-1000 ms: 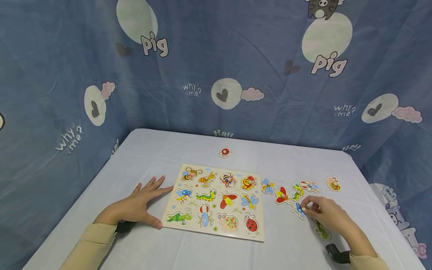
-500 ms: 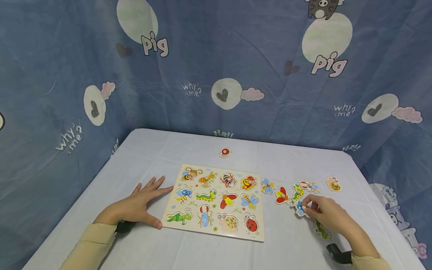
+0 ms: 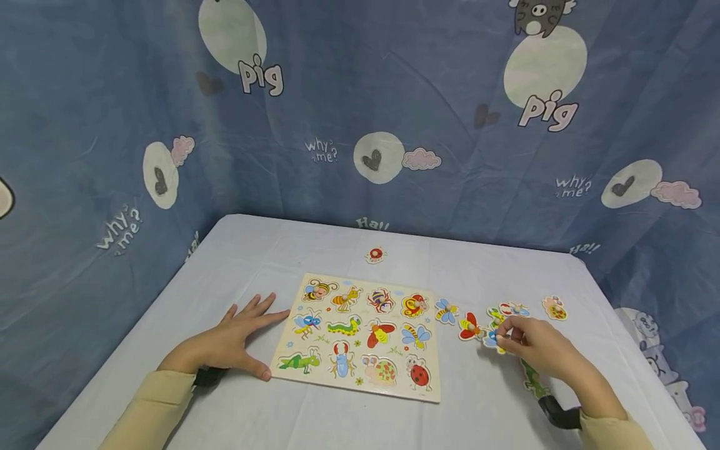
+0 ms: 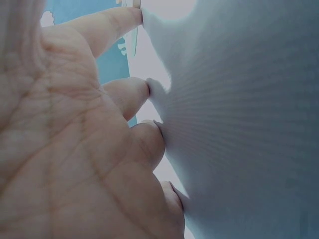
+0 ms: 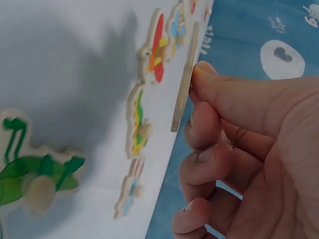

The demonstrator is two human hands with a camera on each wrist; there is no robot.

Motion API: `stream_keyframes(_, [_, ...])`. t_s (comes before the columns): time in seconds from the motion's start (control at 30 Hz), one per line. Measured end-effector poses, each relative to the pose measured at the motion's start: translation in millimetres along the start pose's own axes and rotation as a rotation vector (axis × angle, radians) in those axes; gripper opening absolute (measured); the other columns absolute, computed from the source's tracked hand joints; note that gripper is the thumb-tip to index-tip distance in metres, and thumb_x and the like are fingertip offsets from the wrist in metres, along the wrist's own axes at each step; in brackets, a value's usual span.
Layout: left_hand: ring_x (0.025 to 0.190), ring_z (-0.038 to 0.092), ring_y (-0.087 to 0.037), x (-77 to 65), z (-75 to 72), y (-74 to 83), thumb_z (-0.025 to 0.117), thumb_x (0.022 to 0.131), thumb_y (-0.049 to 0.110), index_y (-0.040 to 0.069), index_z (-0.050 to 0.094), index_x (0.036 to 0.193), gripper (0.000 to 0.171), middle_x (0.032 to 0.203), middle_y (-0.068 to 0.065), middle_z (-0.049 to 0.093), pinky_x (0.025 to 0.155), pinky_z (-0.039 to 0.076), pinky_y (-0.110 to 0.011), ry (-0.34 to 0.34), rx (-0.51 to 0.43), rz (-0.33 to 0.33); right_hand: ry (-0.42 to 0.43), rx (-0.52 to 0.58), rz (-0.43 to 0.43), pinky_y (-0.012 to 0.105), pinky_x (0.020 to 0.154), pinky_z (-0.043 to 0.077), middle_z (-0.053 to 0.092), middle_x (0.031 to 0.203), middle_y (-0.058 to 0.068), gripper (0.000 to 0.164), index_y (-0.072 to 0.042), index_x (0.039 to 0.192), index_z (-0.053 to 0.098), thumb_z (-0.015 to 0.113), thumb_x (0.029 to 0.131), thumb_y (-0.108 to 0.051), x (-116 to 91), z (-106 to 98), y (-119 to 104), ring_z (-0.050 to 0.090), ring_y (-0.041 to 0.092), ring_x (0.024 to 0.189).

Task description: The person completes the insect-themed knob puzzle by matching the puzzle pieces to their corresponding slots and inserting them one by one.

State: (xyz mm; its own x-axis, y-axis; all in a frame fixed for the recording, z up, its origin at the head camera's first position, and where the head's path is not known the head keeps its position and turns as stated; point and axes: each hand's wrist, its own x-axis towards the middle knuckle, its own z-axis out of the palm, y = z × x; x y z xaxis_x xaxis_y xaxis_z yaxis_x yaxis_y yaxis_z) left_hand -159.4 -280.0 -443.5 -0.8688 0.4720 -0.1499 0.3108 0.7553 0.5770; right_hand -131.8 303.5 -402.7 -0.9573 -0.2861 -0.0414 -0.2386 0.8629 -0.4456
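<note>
My right hand (image 3: 542, 347) pinches a blue mosquito puzzle piece (image 3: 490, 339) by its knob between thumb and index finger. In the right wrist view that piece (image 5: 185, 79) shows edge-on, raised over the table. Below the hand lies a green grasshopper piece (image 5: 35, 179), partly hidden in the head view. My left hand (image 3: 230, 340) rests with spread fingers on the table, index fingertip and thumb at the left edge of a wooden insect puzzle board (image 3: 388, 390). In the board's top row, several pieces with knobs sit in their places; the lower pictures show no knobs.
Right of the board lie a blue-winged bee piece (image 3: 447, 310), a red-winged piece (image 3: 469, 326), a caterpillar piece (image 3: 495, 315), a beetle piece (image 3: 514, 309) and a snail piece (image 3: 555, 308). A ladybug piece (image 3: 375, 254) lies behind the board. Blue printed cloth (image 3: 315, 200) surrounds the table.
My right hand has lifted the mosquito piece and moved it slightly left and away from me, over the caterpillar piece's edge. The left hand stays in place.
</note>
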Motion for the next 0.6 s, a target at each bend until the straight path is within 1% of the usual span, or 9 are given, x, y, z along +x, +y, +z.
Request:
stream_keyframes(0.13, [0.164,0.000,-0.058,-0.3,-0.3,-0.2,0.102,0.060,0.054,0.026,0.046,0.164,0.121,0.180,-0.023,0.013,0.121,-0.006,-0.085,0.000,0.001,-0.001,-0.001,0.007,-0.015,0.024,0.053,0.034,0.053,0.075,-0.008,0.009,-0.016,0.101,0.072,0.075,0.102,-0.024,5,-1,-7,0.039,0.002,0.060])
stream_keyframes(0.3, [0.164,0.000,-0.058,0.4,-0.6,0.1,0.102,0.060,0.053,0.025,0.047,0.164,0.122,0.180,-0.023,0.013,0.121,-0.006,-0.085,0.001,-0.002,-0.005,0.022,0.006,-0.038,0.024,0.055,0.037,0.055,0.074,-0.007,0.006,-0.015,0.099,0.071,0.076,0.100,-0.018,14,-2,-18,0.043,0.003,0.062])
stream_keyframes(0.6, [0.164,0.000,-0.058,0.5,-0.4,0.3,0.102,0.059,0.054,0.024,0.047,0.164,0.122,0.180,-0.024,0.013,0.121,-0.006,-0.085,0.003,0.005,-0.002,0.007,0.024,-0.032,0.024,0.054,0.039,0.058,0.074,-0.005,0.008,-0.012,0.101,0.072,0.075,0.100,-0.020,38,-3,-42,0.047,0.008,0.062])
